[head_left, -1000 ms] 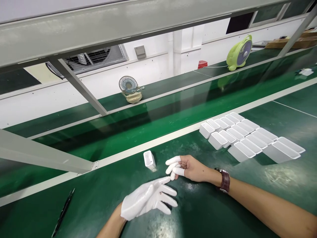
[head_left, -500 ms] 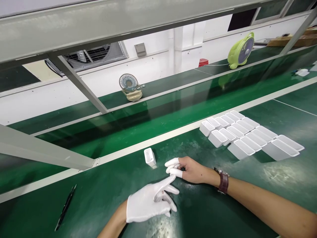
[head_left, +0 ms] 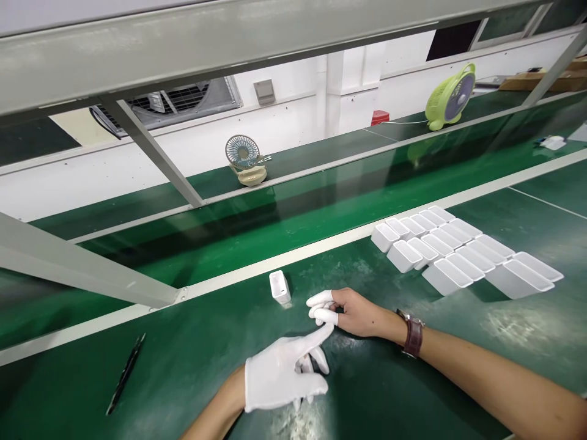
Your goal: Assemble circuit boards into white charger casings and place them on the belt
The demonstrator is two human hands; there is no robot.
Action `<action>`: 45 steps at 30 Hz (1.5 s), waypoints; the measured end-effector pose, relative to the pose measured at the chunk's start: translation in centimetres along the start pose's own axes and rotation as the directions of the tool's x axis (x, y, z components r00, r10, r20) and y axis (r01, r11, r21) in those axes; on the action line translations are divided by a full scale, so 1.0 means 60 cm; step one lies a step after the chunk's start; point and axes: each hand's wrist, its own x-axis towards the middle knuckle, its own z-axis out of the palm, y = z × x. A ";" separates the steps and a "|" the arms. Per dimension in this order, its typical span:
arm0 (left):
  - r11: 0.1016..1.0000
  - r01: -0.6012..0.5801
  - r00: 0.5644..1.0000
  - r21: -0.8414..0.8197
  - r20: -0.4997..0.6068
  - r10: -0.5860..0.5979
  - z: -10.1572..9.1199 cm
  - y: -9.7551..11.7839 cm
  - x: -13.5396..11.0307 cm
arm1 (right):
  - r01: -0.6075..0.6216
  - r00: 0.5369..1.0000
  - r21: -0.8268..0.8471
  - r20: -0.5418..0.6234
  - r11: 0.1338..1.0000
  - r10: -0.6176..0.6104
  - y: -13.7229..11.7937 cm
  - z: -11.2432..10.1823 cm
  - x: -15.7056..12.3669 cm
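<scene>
Near the box (head_left: 279, 288), the loosely spread left hand (head_left: 287, 374) is now turned palm-down, one finger (head_left: 316, 338) by the narrow-pinched right hand (head_left: 346, 310).

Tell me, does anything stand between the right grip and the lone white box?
Nothing visible does: only green tabletop lies between the right grip and the lone white box. The gloved left grip is on the near side, outside that gap.
</scene>
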 end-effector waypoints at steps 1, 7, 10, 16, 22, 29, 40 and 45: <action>1.000 -0.017 1.000 0.002 0.004 0.017 -0.001 -0.001 0.000 | -0.002 1.000 -0.006 0.002 1.000 0.002 0.000 -0.001 0.000; 0.991 0.030 0.999 -0.128 0.029 -0.026 -0.003 -0.014 0.003 | -0.004 1.000 0.029 0.024 1.000 0.003 0.000 -0.003 -0.001; 0.946 -0.036 0.999 -0.323 0.011 0.042 -0.009 -0.017 0.005 | -0.005 1.000 0.048 0.028 0.999 0.004 -0.003 -0.004 -0.002; 0.819 -0.229 0.972 -0.527 -0.086 0.216 -0.025 -0.009 0.008 | 0.015 0.999 0.061 0.034 0.998 -0.017 -0.002 -0.004 -0.002; 0.850 -0.195 0.981 -0.490 -0.097 0.169 -0.023 -0.006 0.006 | 0.011 1.000 0.030 0.028 0.999 -0.012 -0.004 -0.003 -0.003; 0.893 -0.177 0.981 -0.414 -0.005 0.192 -0.023 -0.008 -0.003 | 0.144 0.990 -0.178 0.013 0.974 -0.144 -0.006 0.001 -0.010; 0.945 0.185 0.896 -0.271 0.441 -0.048 -0.040 -0.017 -0.011 | 0.309 0.951 -0.449 0.121 0.838 -0.286 -0.021 0.004 -0.015; 0.912 0.143 0.894 -0.385 0.446 0.049 -0.042 -0.029 -0.011 | 0.263 0.965 -0.356 0.087 0.896 -0.249 -0.020 0.002 -0.016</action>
